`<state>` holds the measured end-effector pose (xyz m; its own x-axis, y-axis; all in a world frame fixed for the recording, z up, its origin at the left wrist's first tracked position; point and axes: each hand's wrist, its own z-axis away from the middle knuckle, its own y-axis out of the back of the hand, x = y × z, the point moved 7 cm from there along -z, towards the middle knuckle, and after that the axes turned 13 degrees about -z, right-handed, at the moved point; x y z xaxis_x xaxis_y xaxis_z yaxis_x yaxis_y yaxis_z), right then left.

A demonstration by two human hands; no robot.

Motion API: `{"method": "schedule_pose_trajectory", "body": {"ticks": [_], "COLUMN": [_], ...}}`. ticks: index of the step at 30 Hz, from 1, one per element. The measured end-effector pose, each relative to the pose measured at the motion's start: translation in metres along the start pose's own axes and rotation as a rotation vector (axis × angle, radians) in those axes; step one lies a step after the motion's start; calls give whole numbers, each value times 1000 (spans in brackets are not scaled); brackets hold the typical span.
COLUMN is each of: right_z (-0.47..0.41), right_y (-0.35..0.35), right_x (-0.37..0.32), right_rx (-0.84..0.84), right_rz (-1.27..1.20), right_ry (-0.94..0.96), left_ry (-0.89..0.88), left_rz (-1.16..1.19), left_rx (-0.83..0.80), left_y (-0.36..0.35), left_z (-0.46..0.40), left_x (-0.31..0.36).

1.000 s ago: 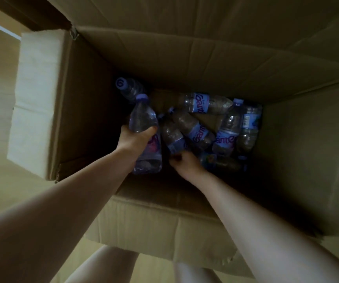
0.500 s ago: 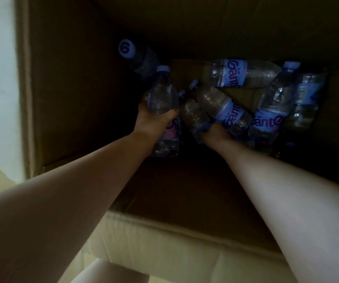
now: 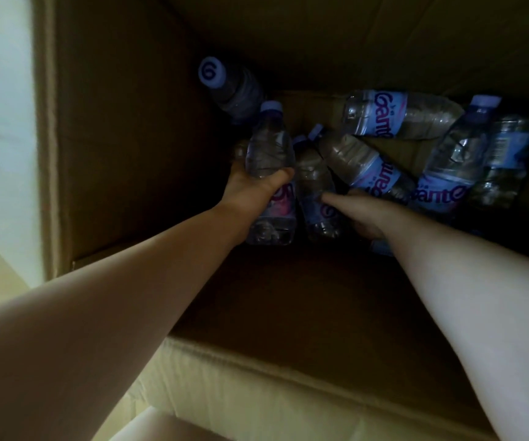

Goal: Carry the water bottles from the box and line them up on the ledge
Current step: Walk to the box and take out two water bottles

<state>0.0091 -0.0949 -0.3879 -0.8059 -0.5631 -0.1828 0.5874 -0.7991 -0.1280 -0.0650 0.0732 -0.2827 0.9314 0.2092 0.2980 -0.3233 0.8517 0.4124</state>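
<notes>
Deep in the brown cardboard box (image 3: 123, 154), the left hand (image 3: 250, 189) grips a clear plastic water bottle with lilac cap (image 3: 269, 154) round its waist; the right hand (image 3: 361, 211) reaches alongside a neighbouring clear bottle (image 3: 315, 186), but I cannot tell whether its fingers have closed. The bottles look full, fairly weighty, with thin walls that give and a slick surface, so the ribbed middle seems the best hold.

Left grip (image 3: 250, 186) curled closed round something, right grip (image 3: 361, 214) reaching forward, thumb extended

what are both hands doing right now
Left hand: grips a water bottle.
Right hand: reaching onto a second bottle; grip cannot be told.
</notes>
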Motion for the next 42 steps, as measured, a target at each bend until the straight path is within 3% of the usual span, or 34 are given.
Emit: {"method": "schedule_pose_trajectory", "body": {"ticks": [11, 18, 26, 32, 37, 42], "right_z": [44, 135, 248, 330, 425, 527], "right_y": [-11, 6, -15, -71, -135, -220], "right_x": [8, -12, -35, -63, -98, -100], "right_rx": [-178, -109, 23, 199, 294, 176], "right_rz": [-131, -228, -351, -204, 170, 372], "right_ry": [-225, -66, 89, 465, 710, 816], "left_ry": [20, 25, -116, -157, -104, -28], "left_rz": [39, 69, 45, 167, 391, 610], "left_rx": [-8, -112, -183, 61, 223, 412], "left_y": [9, 28, 59, 119, 198, 285], "left_z": [22, 86, 171, 238, 314, 414], "left_x": [4, 20, 53, 42, 10, -36]}}
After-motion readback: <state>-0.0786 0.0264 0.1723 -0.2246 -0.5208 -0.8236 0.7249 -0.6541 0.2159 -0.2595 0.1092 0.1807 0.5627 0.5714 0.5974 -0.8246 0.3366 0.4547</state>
